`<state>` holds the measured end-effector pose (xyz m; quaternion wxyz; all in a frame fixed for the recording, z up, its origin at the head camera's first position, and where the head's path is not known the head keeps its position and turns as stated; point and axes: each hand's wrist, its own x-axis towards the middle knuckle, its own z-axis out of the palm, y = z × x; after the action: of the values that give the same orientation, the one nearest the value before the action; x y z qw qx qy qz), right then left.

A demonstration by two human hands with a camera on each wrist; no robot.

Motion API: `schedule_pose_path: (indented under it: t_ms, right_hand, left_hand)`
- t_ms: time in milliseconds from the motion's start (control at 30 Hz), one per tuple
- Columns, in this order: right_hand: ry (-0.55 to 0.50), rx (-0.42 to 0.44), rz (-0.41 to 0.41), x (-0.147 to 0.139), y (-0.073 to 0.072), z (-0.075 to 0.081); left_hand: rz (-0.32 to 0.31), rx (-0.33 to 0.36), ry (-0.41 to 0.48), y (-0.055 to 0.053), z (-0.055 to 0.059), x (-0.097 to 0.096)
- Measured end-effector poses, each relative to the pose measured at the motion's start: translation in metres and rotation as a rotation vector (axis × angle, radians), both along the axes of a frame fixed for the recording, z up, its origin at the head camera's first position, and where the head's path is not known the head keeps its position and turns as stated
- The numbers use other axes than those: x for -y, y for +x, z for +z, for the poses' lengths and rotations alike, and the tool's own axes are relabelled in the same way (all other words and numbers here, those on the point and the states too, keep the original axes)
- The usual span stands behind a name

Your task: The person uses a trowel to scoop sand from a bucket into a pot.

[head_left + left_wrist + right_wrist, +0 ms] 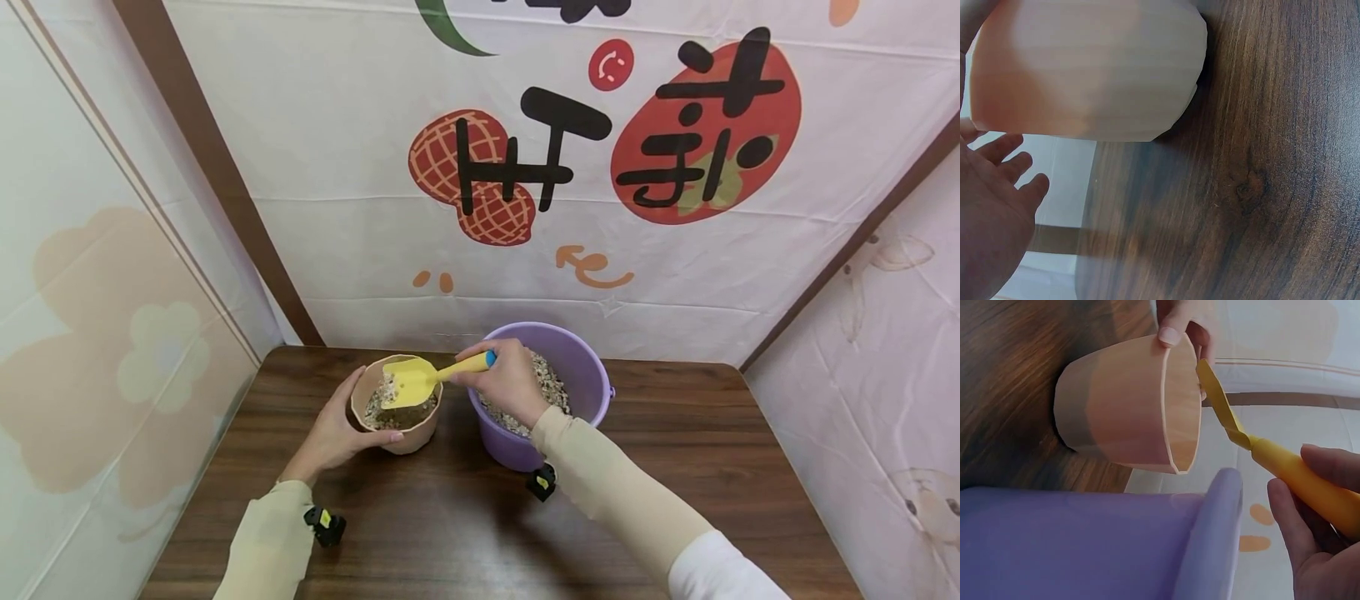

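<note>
My left hand point(330, 432) holds a peach-coloured flower pot point(417, 438) by its rim, thumb on the near side and fingers round the left side. Pale, coarse grit point(405, 418) lies inside the pot. With my right hand point(512, 382) I grip a small yellow trowel point(1300, 478) by its handle, which has a blue end. Its blade point(411, 382) is over the pot's opening, with some grit at the tip. In the right wrist view, the blade appears just above the rim. The left wrist view shows the pot's smooth side point(1091, 75) close up.
A purple bucket point(512, 450) partly filled with similar grit point(551, 387) stands right of the pot, under my right hand and wrist. Both containers are on a dark wooden table point(442, 533), near its back edge. Printed cloth walls point(337, 250) rise behind and at both sides.
</note>
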<state>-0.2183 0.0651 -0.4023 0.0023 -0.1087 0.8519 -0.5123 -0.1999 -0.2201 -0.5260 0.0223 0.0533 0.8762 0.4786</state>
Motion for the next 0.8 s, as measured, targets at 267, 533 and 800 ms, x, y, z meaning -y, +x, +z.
schedule_pose_path:
  t_ms: [267, 533, 800]
  right_hand:
    - [0.102, -0.078, 0.046, -0.001, 0.006, 0.004]
    - [0.222, -0.210, 0.064, -0.004, 0.013, 0.003]
    - [0.162, -0.239, 0.064, -0.010, 0.016, 0.005]
  left_hand:
    - [-0.008, -0.005, 0.017, 0.001, 0.002, 0.000]
    - [-0.006, -0.009, 0.023, 0.001, 0.001, 0.000]
    - [-0.004, -0.003, 0.029, 0.001, 0.001, 0.000]
